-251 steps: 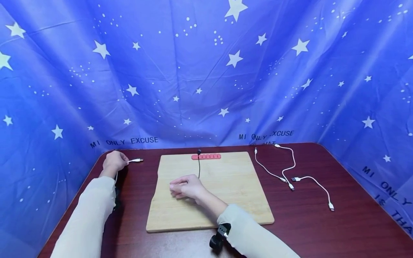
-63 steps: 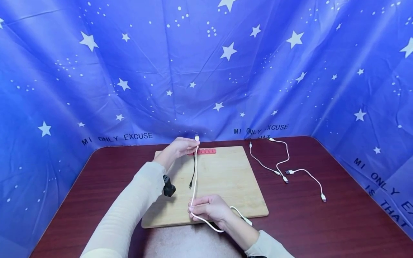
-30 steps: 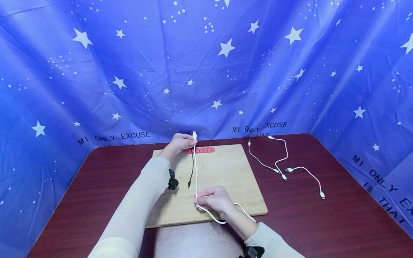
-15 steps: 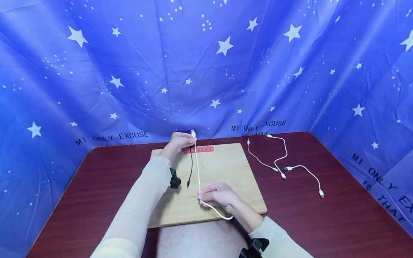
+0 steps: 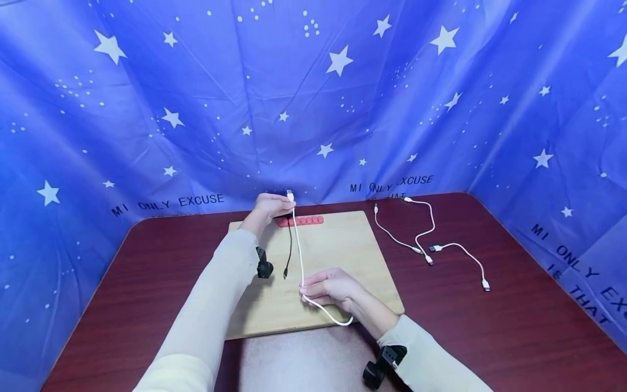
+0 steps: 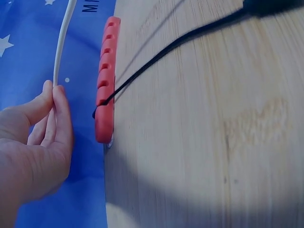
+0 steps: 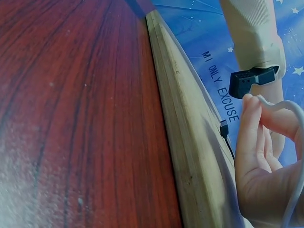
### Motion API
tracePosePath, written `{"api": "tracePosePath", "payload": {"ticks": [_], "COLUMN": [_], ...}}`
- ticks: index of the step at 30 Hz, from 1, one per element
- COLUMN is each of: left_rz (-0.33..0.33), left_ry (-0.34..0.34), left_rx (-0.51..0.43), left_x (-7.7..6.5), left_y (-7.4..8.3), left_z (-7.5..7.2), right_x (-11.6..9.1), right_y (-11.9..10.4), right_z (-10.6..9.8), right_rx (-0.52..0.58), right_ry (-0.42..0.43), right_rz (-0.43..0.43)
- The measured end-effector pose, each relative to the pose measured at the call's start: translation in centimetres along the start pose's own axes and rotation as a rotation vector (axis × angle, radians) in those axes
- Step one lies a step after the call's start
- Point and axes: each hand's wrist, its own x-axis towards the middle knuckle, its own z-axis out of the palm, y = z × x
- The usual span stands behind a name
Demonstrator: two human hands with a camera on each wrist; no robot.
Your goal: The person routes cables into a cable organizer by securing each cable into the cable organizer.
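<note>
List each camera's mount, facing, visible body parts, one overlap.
Head: worn on head, facing forward and down at board; left hand, right hand, sleeves visible.
Left wrist: worn there, facing red clip, board; left hand visible.
Right wrist: worn there, facing table, board edge; right hand, left sleeve visible.
Head and left wrist share red clip, white cable.
</note>
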Motion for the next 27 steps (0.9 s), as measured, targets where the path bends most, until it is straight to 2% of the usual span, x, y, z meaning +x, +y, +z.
{"api": "tracePosePath", "payload": {"ticks": [6,10,16,22,25,27], "left_rz": [-0.009,-0.013,-0.057,-0.043,-0.046,-0.044], "left_ry": [-0.009,-0.035,-0.041,-0.072,-0.060,-0.047], "left_rx": [0.051,0.041,0.081,0.067,0.098,0.151], "left_x": [-0.1,-0.1,0.0,0.6,0.9,1.0], "left_y": [0.0,0.0,-0.1,-0.6,-0.9,-1.0], "left_z": [-0.3,-0.4,-0.5,-0.2,-0.2,-0.3], "right_x": [0.0,0.0,-0.1,-0.2,-0.3,-0.3], "right_y": [0.2,0.2,0.2,0.4,0.6,0.7], "right_z": [0.0,0.1,0.0,0.2,0.4,0.6], "right_rx": [0.001,-0.002,-0.028,-0.063,-0.075,-0.087], "right_ry": [0.004,0.009,0.011,0.018,0.035,0.047], "right_rz": [-0.002,-0.005,-0.005,-0.004,-0.019,-0.029]}}
